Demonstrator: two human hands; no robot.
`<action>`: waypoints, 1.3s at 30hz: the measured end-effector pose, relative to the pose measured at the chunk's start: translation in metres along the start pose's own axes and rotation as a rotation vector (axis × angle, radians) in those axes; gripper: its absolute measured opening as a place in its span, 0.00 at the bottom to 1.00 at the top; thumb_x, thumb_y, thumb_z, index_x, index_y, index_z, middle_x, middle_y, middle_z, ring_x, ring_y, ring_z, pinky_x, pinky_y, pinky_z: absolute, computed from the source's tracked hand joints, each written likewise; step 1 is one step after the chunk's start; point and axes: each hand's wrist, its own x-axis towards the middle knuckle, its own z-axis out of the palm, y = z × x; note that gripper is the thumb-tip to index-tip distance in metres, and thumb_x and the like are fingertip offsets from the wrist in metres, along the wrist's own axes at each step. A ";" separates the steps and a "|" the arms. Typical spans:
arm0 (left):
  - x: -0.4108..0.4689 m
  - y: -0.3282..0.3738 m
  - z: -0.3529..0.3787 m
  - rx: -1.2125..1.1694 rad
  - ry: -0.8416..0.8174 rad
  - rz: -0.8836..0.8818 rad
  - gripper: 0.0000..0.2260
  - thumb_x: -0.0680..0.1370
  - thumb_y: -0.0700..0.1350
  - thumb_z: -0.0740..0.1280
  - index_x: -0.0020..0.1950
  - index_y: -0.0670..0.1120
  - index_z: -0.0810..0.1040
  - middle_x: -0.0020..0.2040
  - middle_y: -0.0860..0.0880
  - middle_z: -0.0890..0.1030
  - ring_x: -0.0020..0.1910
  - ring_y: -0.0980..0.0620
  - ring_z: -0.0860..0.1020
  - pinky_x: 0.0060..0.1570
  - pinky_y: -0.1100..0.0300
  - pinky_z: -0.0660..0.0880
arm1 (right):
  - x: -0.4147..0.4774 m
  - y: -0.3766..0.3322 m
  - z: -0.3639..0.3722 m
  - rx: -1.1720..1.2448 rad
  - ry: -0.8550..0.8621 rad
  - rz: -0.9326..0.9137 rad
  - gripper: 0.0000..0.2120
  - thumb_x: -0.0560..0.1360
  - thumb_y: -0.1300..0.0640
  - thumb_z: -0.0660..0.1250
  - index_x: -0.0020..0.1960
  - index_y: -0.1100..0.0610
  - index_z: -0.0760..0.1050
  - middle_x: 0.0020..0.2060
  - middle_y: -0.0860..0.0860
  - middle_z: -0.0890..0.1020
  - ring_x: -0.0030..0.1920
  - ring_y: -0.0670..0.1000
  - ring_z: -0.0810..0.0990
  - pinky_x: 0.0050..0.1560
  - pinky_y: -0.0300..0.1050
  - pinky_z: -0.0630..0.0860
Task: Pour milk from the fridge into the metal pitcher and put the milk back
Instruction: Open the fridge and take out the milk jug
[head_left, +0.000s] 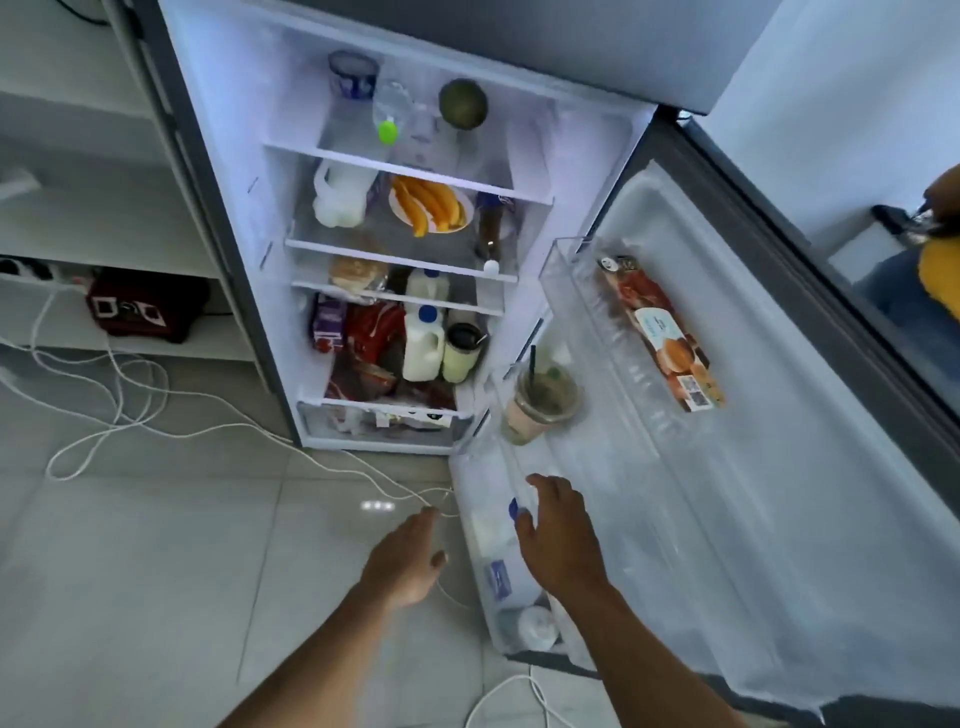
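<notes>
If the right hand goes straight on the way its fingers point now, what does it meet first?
Probably the blue-capped milk bottle in the lower door shelf: the right hand, open, is right by its cap. Depth is unclear.

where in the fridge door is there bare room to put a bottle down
The middle door bin looks bare past the iced drink cup, toward the near end. The upper door bin has a strip free alongside the long packet. The bottom door bin is crowded: the right hand hovers over a blue-capped bottle, with a white-lidded container next to it.
</notes>
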 end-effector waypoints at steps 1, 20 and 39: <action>0.009 -0.003 0.005 -0.006 -0.029 0.002 0.27 0.79 0.51 0.63 0.76 0.47 0.58 0.73 0.47 0.68 0.70 0.46 0.70 0.66 0.53 0.69 | 0.006 0.004 0.005 -0.074 0.015 -0.040 0.20 0.77 0.54 0.62 0.69 0.54 0.68 0.66 0.54 0.72 0.66 0.56 0.71 0.63 0.50 0.72; 0.146 0.016 0.121 -0.285 -0.300 -0.061 0.23 0.80 0.51 0.62 0.73 0.46 0.63 0.71 0.46 0.70 0.68 0.45 0.72 0.65 0.54 0.69 | 0.050 0.063 0.076 -0.462 0.087 -0.141 0.38 0.71 0.48 0.70 0.76 0.52 0.56 0.76 0.58 0.60 0.75 0.58 0.58 0.73 0.52 0.54; 0.165 0.000 0.074 -0.648 -0.139 -0.278 0.17 0.76 0.56 0.69 0.56 0.45 0.81 0.53 0.46 0.83 0.51 0.47 0.80 0.49 0.59 0.69 | 0.051 0.059 0.083 -0.403 0.151 -0.094 0.37 0.71 0.47 0.70 0.75 0.51 0.58 0.75 0.57 0.63 0.74 0.58 0.62 0.68 0.56 0.69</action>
